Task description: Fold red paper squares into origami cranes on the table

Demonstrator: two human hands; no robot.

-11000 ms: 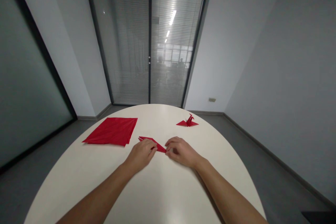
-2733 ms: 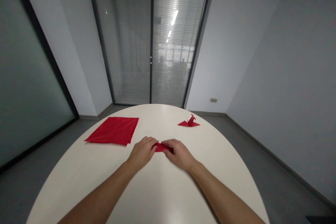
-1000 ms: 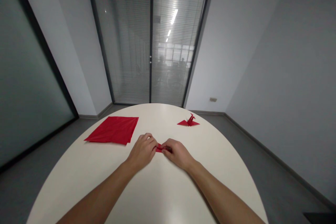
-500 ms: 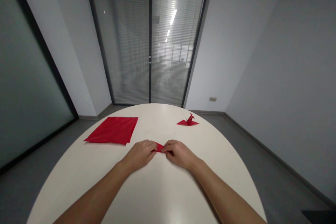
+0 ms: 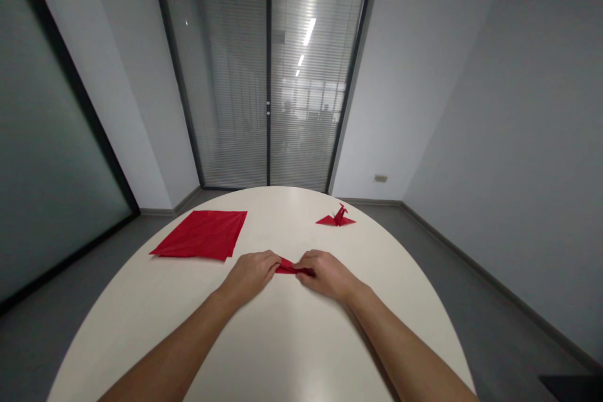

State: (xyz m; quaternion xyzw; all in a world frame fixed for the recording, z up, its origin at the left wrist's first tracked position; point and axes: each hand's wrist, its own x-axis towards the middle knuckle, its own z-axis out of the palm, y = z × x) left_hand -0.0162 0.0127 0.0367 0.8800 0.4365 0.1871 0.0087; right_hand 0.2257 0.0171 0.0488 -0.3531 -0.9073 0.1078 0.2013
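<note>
A small folded piece of red paper [image 5: 286, 267] lies low over the white table, stretched between my two hands. My left hand [image 5: 255, 270] grips its left end with the fingers closed. At the other end, my right hand [image 5: 325, 273] pinches the paper between thumb and fingers, and some red shows under its curled fingers. Parts of the folds are hidden by my fingers. Beyond my right hand stands a red origami crane [image 5: 338, 217] with its wings spread.
Sheets of red paper [image 5: 200, 235] lie in a stack at the left of the round white table [image 5: 282, 339]. A glass door with blinds [image 5: 268, 75] is behind the table. White walls stand at both sides.
My fingers have shifted slightly on the folded paper. More red now shows between my hands and under my right fingers. The stack and the crane stay where they were.
</note>
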